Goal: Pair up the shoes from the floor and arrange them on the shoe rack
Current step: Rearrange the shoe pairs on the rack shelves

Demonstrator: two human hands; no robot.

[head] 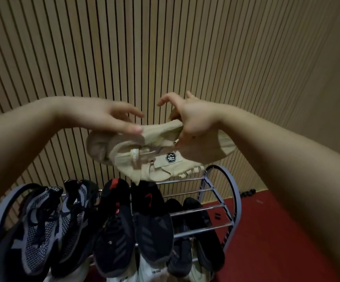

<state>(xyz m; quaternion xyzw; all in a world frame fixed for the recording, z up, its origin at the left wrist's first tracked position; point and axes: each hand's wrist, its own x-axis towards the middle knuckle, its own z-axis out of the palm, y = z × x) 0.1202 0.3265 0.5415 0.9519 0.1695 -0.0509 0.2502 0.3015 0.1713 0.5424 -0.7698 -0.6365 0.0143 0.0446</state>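
1. While both arms reach out over the shoe rack [222,208], I see the beige shoes [144,147] held in the air above its top tier, apart from the footwear below.
2. Right hand [195,119]: lower fingers curled round the beige uppers and clamped on them; thumb and forefinger lifted clear.
3. Left hand [102,117]: fingers straight and apart; the thumb rests on top of the nearer shoe, touching rather than gripping.
4. Top tier, left: grey-and-black knit sneakers [41,220], side by side, toes toward the camera.
5. Just beside them: black sneakers [153,224] with red marks, also side by side.
6. Lower tier, right: dark shoes [187,220] under the bars; too dim for detail.
7. White shoes [150,270] show at the bottom edge.
8. Slatted wall [165,47] behind; red floor [277,241] at right.
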